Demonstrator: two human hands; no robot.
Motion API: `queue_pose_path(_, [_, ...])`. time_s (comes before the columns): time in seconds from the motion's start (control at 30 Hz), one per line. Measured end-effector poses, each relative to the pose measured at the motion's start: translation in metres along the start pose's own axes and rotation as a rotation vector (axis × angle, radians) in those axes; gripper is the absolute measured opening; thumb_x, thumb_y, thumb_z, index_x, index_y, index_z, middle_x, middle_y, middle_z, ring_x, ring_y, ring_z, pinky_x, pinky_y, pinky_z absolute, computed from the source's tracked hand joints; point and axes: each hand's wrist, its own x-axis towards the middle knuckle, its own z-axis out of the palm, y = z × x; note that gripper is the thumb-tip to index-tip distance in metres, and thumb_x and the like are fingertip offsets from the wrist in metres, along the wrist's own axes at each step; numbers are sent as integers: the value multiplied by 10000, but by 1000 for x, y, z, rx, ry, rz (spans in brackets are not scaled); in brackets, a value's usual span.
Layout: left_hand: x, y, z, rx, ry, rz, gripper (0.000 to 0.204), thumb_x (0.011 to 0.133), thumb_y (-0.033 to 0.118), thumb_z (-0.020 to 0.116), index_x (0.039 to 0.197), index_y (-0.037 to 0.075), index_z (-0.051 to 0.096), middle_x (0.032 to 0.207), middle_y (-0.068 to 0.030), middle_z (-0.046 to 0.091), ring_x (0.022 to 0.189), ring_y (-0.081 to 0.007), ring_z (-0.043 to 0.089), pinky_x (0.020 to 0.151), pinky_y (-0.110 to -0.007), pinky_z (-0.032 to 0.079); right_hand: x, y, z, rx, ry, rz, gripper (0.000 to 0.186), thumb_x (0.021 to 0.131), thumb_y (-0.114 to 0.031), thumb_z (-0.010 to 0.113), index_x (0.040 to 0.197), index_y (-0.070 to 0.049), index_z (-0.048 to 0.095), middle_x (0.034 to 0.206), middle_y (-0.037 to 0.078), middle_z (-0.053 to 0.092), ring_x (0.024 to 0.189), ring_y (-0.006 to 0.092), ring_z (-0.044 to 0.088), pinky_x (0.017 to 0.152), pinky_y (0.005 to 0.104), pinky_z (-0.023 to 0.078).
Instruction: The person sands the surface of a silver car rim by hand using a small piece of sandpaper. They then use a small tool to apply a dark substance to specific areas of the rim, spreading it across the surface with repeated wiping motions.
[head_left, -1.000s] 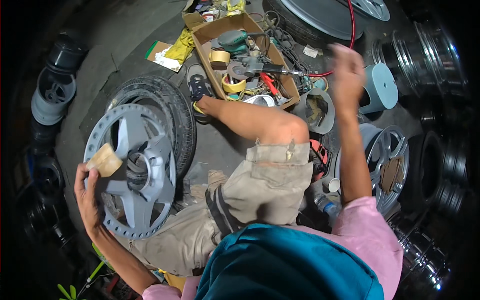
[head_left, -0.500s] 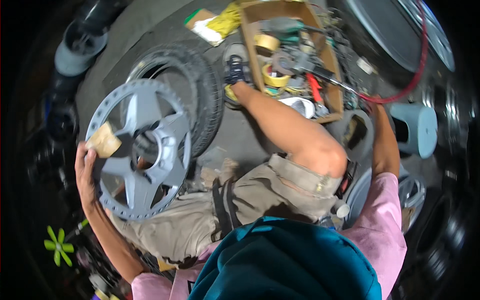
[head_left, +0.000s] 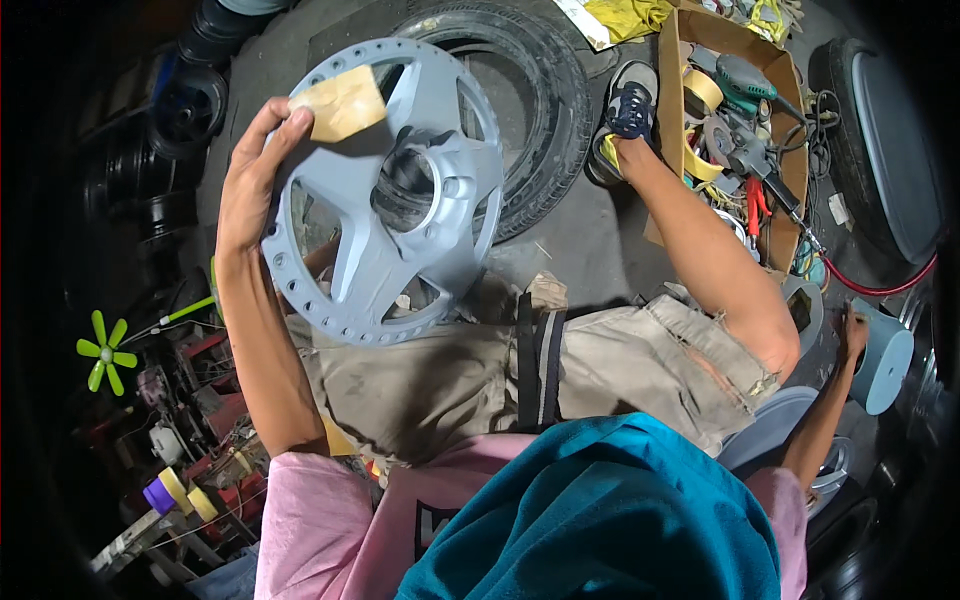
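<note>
Your left hand (head_left: 262, 175) grips the rim of the grey-primed five-spoke metal wheel face (head_left: 385, 190) at its left edge, and its fingers also pinch a tan rectangular piece of sandpaper (head_left: 342, 102) flat against the upper spoke. Risk, as I judge it: one hand carries both jobs, so the paper can slide out from under your fingertips, or the wheel can tip off your lap because nothing else steadies it. The wheel is tilted, its lower rim on your khaki shorts (head_left: 480, 370) and its upper half over the black rubber tyre (head_left: 535, 100) that lies on the concrete floor (head_left: 590, 235); a slip would send it onto that tyre or the floor and mark the coat. The wheel itself: matte, even grey, a ring of small holes round the rim, a dark centre bore, a few dusty patches. Further right, your bare leg stretches out to the open brown cardboard box (head_left: 790, 90) of tape rolls, a power tool and pliers, with a red hose (head_left: 880, 290) curving just beside it; that could catch a foot. Your right hand (head_left: 853, 335) reaches far right, beside a pale blue round disc (head_left: 888, 358); I cannot tell whether it is open or closed. Reaching that way takes your eyes off the wheel.
</note>
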Motion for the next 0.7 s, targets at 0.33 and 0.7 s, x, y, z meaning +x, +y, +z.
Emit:
queue_pose_path(0.33, [-1, -36, -34, -56, -42, 63, 200, 994, 294, 775, 977, 120, 677, 949, 40, 647, 889, -53, 575, 811, -213, 438, -351, -416, -75, 631, 331, -354, 416, 1126, -285, 565, 1297, 79, 670, 1091, 163, 753, 980, 218, 746, 918, 357, 595])
queue_pose_path(0.7, [-50, -98, -90, -126, 47, 61, 234, 968, 288, 806, 961, 91, 679, 971, 19, 658, 932, -82, 594, 894, -240, 444, -518, -613, 209, 869, -777, -504, 193, 922, -24, 810, 1058, -17, 673, 939, 34, 740, 814, 91, 692, 736, 247, 553])
